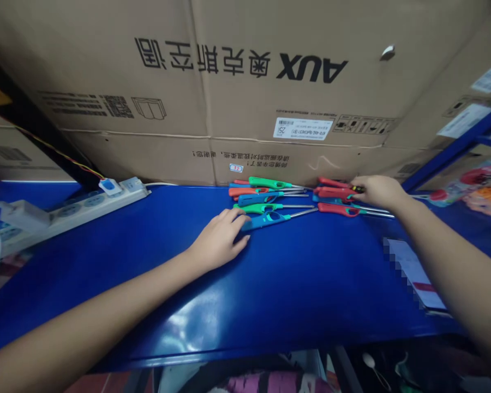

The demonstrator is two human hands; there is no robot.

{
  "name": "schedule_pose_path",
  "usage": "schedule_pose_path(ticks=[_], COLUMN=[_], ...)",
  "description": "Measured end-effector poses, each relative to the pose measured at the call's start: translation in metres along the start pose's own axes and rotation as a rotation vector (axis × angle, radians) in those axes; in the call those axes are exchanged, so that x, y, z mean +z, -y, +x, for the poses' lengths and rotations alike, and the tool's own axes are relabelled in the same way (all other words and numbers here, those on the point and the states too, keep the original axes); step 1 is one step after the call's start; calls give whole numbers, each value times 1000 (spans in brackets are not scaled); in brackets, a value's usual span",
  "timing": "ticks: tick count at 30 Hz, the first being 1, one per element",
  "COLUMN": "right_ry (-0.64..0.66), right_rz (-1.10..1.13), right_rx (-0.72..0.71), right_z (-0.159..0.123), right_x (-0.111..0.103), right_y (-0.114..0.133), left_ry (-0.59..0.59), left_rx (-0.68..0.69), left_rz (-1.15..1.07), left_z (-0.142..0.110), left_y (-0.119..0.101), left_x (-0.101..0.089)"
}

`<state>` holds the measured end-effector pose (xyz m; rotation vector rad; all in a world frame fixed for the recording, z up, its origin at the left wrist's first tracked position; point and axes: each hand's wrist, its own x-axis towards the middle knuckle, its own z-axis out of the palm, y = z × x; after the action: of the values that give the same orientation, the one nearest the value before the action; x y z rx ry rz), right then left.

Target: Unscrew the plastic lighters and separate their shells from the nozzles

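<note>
Long-necked gas lighters lie in two groups on a blue shelf (pixel 270 273). My left hand (pixel 223 240) is closed at the handle end of the nearest blue lighter (pixel 268 220), thumb on the near side and fingers on the far side. Behind it in the left group are a green lighter (pixel 257 208), another blue lighter (pixel 262 197) and a green one (pixel 265 182) at the back. At the right group, my right hand (pixel 378 191) pinches a lighter with a small black-and-yellow part (pixel 357 189); its fingers hide much of it. A red lighter (pixel 337 209) lies in front, metal neck pointing right.
A large cardboard box (pixel 155 147) with upside-down printing stands behind the shelf. White power strips (pixel 69 210) with plugs lie left. A phone-like device (pixel 417 275) lies beneath my right forearm. A blue upright (pixel 445 147) and colourful packets (pixel 480 185) are at right.
</note>
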<state>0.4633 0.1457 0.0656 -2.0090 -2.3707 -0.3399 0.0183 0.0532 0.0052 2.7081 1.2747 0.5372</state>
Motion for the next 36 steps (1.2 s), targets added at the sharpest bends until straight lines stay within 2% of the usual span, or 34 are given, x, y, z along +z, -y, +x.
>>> schedule_pose_path(ticks=[4, 10, 14, 20, 24, 27, 29, 33, 36], right_ry=[181, 271, 263, 197, 97, -8, -52, -7, 72], right_rz=[44, 125, 213, 277, 277, 283, 310, 409, 381], right_rx=[-29, -22, -33, -29, -46, -96, -173, -453, -496], right_z=[4, 5, -2, -6, -4, -4, -4, -6, -4], right_x=[13, 21, 24, 27, 23, 17, 12, 10, 12], right_y=[-7, -16, -16, -12, -2, 20, 46, 117, 163], left_ry=[26, 92, 105, 113, 59, -11, 10, 94, 131], left_rx=[-42, 14, 54, -165, -179, -140, -108, -33, -29], left_rz=[-24, -93, -193, -486, -474, -363, -315, -196, -182], left_z=[13, 10, -1, -3, 3, 2, 1, -4, -10], left_y=[7, 12, 9, 15, 24, 22, 18, 10, 4], left_x=[11, 11, -1, -7, -5, -5, -5, -1, -3])
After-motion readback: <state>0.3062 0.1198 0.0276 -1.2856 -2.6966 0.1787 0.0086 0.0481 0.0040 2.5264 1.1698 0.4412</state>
